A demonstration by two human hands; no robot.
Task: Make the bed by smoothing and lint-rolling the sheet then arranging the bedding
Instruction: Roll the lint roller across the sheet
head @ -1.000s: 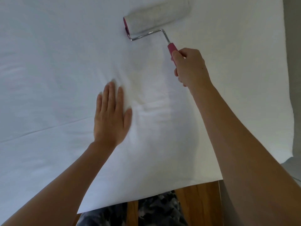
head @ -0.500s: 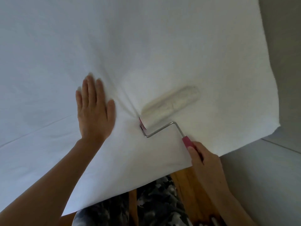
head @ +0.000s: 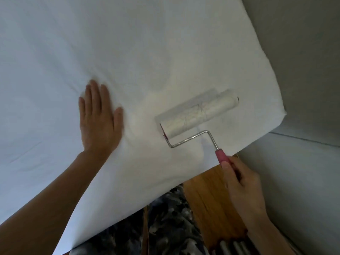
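Observation:
A white sheet [head: 147, 52] covers the bed and fills most of the view. My left hand [head: 99, 120] lies flat on it with straight fingers, pressing the cloth near the bed's front edge. To its right a lint roller [head: 199, 112] lies on the sheet near the bed's right corner, its white sticky drum showing a few hairs. A bent metal rod joins the drum to a pink handle [head: 221, 156]. My right hand [head: 241, 183] grips that handle just off the bed's edge.
A grey wall [head: 303, 70] runs along the right of the bed, close to the corner. Below the bed edge are a wooden floor [head: 207, 197] and my dark patterned trousers [head: 165, 218].
My right hand pulled the roller from far up the sheet back toward the front edge, then shifted it right toward the corner. My left hand stayed flat on the sheet.

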